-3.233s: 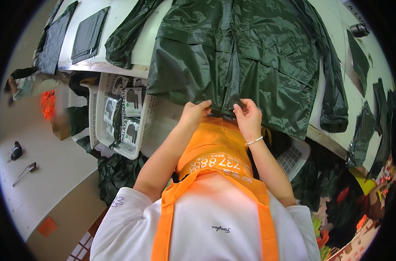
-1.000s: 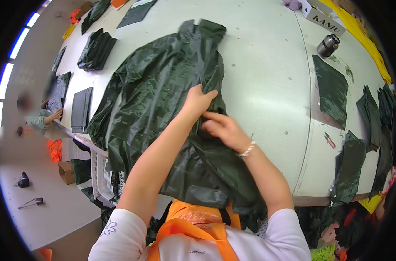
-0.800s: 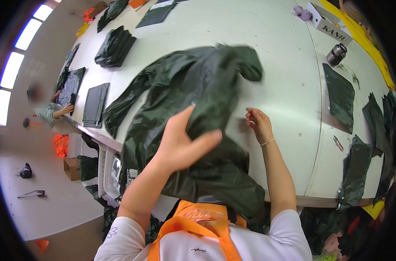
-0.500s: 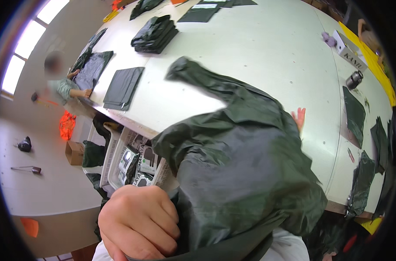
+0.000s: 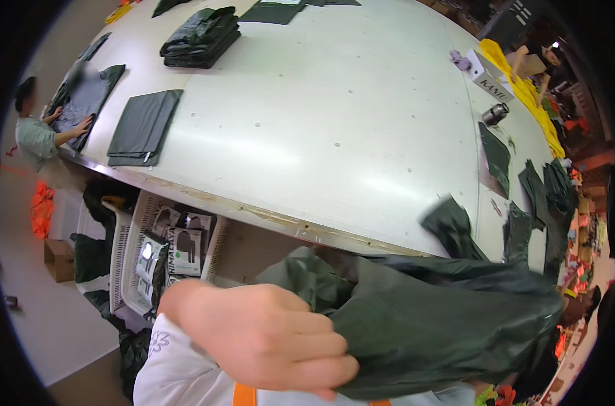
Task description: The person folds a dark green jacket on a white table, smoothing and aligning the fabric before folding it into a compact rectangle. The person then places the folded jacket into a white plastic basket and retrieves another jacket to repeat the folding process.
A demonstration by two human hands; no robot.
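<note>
Close below the head the left hand (image 5: 267,338) grips the raincoat (image 5: 429,325) at the table's (image 5: 334,135) near edge, with a folded piece (image 5: 142,128) and a stack (image 5: 199,37) far left, and a basket (image 5: 169,247) beneath the edge.

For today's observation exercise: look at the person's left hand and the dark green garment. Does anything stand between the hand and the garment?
Nothing visible does. The left hand is closed as a fist right on the edge of the dark green garment, gripping its fabric close to the camera, off the near edge of the white table. The right hand is not in view.
</note>
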